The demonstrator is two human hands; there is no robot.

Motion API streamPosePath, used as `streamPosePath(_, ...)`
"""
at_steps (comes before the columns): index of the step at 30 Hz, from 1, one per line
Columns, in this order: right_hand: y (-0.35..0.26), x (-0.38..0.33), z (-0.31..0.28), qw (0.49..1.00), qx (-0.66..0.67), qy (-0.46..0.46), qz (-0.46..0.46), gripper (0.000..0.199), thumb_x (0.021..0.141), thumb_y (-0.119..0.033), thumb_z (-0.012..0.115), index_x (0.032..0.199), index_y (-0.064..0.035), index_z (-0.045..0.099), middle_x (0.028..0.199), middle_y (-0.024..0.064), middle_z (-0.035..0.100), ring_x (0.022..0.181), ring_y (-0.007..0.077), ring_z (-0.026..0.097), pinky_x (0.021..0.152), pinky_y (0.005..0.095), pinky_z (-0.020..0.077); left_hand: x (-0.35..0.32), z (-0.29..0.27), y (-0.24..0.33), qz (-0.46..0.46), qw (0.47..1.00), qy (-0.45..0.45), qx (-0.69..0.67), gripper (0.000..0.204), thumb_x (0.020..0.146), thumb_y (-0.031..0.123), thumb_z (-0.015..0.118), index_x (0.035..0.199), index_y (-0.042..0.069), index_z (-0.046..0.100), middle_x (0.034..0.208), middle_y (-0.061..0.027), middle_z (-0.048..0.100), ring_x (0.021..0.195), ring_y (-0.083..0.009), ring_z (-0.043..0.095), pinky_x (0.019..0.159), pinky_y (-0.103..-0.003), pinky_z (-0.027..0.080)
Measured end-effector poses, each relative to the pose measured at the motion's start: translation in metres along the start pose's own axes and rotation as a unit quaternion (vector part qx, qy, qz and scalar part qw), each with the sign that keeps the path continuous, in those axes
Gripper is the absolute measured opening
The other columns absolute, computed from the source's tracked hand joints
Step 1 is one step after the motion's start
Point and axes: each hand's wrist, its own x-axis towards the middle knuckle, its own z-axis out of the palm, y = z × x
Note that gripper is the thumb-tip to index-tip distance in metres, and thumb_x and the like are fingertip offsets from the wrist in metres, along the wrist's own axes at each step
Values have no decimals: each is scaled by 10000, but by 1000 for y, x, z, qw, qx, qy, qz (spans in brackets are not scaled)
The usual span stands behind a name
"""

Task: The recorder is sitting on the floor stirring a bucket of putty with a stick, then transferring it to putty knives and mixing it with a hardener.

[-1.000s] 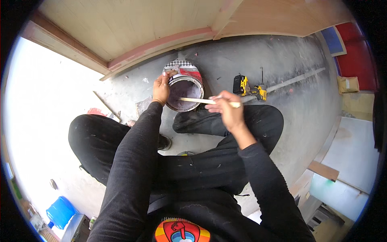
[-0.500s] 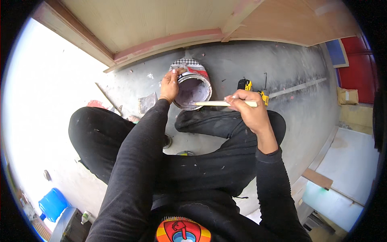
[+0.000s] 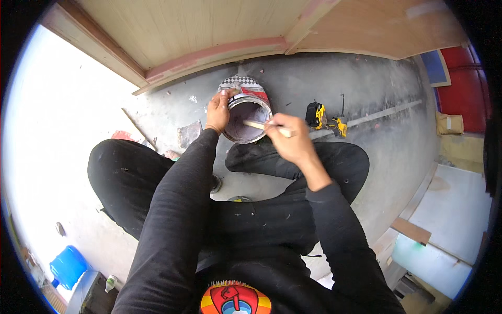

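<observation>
A tall can with a checkered, red and white side tilts toward me on the floor, its mouth facing my lap. Pale purplish-grey paste coats its inner wall and rim. My left hand grips the can's rim at the upper left, fingers curled over the edge. In my right hand is a pale wooden stick, held near its outer end. Its far end reaches inside the can's mouth, where the tip is hard to make out. Slight motion blur softens the right hand.
A yellow and black cordless drill lies right of the can. Left of it are a smeared flat sheet and a thin stick. A wooden panel stands beyond. A blue water jug sits at lower left.
My right hand has swung left toward the can, carrying the stick deeper into its mouth and off the lower rim. The drill is now more exposed. My left hand stays on the rim.
</observation>
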Motion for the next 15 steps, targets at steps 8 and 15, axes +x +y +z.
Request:
streamPosePath(8, 13, 14, 13, 999, 3, 41, 17, 192, 918, -178, 697, 855, 4, 687, 647, 64, 606, 642, 95, 564, 583, 316, 436, 2, -1, 3, 13, 1000, -11, 25, 525, 1130, 338, 356, 1138, 5, 761, 1178, -159, 752, 1139, -279, 672, 1042, -354, 460)
streamPosePath(15, 8, 13, 18, 997, 31, 44, 46, 207, 888, -192, 715, 812, -2, 685, 668, 166, 645, 616, 217, 661, 602, 369, 492, -1, -4, 14, -60, 995, -15, -74, 521, 1138, 342, 380, 1192, -38, 732, 1200, -128, 749, 1125, -208, 661, 1041, -320, 458)
